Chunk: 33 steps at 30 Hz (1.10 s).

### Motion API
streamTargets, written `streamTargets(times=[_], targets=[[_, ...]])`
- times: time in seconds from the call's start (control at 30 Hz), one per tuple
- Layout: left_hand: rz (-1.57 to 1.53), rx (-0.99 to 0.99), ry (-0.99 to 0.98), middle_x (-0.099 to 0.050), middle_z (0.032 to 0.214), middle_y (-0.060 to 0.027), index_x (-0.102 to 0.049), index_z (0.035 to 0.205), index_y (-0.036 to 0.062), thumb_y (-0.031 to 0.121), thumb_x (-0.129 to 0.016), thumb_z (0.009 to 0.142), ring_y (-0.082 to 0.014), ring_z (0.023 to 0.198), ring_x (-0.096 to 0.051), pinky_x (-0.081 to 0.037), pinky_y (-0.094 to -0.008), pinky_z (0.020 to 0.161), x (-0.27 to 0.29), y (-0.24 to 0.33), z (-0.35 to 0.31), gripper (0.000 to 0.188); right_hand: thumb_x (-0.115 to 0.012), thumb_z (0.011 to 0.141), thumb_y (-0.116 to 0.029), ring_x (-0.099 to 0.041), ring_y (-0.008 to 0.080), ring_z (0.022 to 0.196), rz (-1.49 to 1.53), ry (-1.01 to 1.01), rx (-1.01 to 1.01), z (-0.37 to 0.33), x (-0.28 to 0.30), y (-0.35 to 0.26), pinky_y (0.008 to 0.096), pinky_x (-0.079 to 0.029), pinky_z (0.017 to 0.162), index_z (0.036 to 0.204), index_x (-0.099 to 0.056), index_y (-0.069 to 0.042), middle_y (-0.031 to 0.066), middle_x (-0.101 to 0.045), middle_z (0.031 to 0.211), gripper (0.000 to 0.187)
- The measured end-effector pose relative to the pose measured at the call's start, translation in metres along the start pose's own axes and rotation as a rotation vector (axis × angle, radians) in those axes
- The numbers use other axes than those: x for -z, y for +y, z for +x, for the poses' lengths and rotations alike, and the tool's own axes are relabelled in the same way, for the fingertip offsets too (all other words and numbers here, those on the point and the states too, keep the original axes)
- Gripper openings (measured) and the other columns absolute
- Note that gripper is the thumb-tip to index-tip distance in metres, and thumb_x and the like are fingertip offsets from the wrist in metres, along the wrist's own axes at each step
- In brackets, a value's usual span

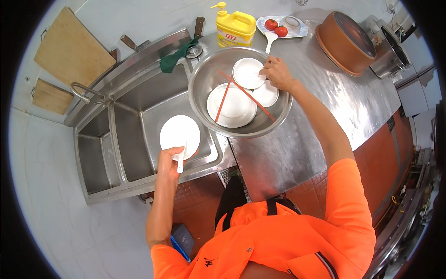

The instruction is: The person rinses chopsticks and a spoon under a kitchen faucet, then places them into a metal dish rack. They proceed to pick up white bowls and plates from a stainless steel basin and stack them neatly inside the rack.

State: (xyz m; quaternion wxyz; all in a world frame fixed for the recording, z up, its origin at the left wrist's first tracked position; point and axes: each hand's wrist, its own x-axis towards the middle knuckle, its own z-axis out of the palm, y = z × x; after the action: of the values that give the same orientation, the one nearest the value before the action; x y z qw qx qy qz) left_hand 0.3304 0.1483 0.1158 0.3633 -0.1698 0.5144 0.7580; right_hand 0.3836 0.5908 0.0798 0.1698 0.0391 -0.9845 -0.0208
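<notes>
Over the sink (139, 109), my left hand (169, 158) is closed on a round white plate (180, 130), with a white spoon (180, 165) lying across its near edge under my thumb. My right hand (278, 73) reaches into a wide steel basin (193, 100) and grips the right edge of a small white plate (246, 72). Below that plate sit a larger white plate (234, 109) and another small white dish (269, 94), partly covered. Two red chopsticks (223, 103) lie crossed over the dishes.
Behind the basin stand a yellow pump jug (234, 29) and a tray (302, 30) with two tomatoes. A white paddle (270, 42) leans there. Brown pot (346, 44) and steel pot (390, 51) are at right; a green cloth (174, 60), faucet (81, 95) and knives (128, 42) line the sink.
</notes>
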Motion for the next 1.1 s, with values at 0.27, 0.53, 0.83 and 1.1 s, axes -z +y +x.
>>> streamTargets(times=[0.27,0.53,0.83,1.1], targets=[[0.066,0.038,-0.009,-0.057,0.115,-0.0204,-0.045,0.124,-0.0059,-0.006,-0.056,0.066,-0.0381,0.104,-0.059,-0.051,-0.0556,0.088,0.008,-0.006,-0.007,0.06,-0.064,0.068,-0.01,-0.052,0.0199,0.096,-0.133,0.233,0.163,0.003,0.014,-0.003,0.0351,-0.038,0.081,0.078,-0.07,-0.013,0.0029,-0.061,0.083,0.012],[-0.003,0.035,-0.048,-0.056,0.116,-0.0221,-0.043,0.127,-0.0055,-0.007,-0.056,0.066,-0.0403,0.104,-0.058,-0.051,-0.0554,0.088,0.018,-0.02,0.004,0.062,-0.066,0.069,-0.017,-0.056,0.0174,0.086,-0.088,-0.441,0.416,-0.03,0.028,-0.034,0.0353,-0.037,0.081,0.067,-0.065,-0.014,0.0008,-0.06,0.073,0.003],[-0.022,0.039,-0.036,-0.055,0.117,-0.0225,-0.042,0.128,-0.0053,-0.007,-0.055,0.065,-0.0405,0.105,-0.057,-0.05,-0.0564,0.089,0.012,-0.025,-0.003,0.064,-0.063,0.07,-0.013,-0.062,0.0181,0.079,-0.257,-0.527,0.472,-0.029,0.018,-0.045,0.0345,-0.042,0.074,0.067,-0.068,-0.016,0.0011,-0.064,0.073,0.007],[-0.067,0.051,-0.038,-0.053,0.117,-0.0246,-0.04,0.128,-0.0064,-0.009,-0.053,0.066,-0.0422,0.106,-0.056,-0.05,-0.0566,0.09,0.007,-0.03,-0.01,0.064,-0.063,0.065,-0.01,-0.063,0.024,0.072,-0.142,-0.554,0.44,-0.027,0.028,-0.036,0.0363,-0.044,0.074,0.06,-0.063,-0.01,0.0058,-0.063,0.067,0.005]])
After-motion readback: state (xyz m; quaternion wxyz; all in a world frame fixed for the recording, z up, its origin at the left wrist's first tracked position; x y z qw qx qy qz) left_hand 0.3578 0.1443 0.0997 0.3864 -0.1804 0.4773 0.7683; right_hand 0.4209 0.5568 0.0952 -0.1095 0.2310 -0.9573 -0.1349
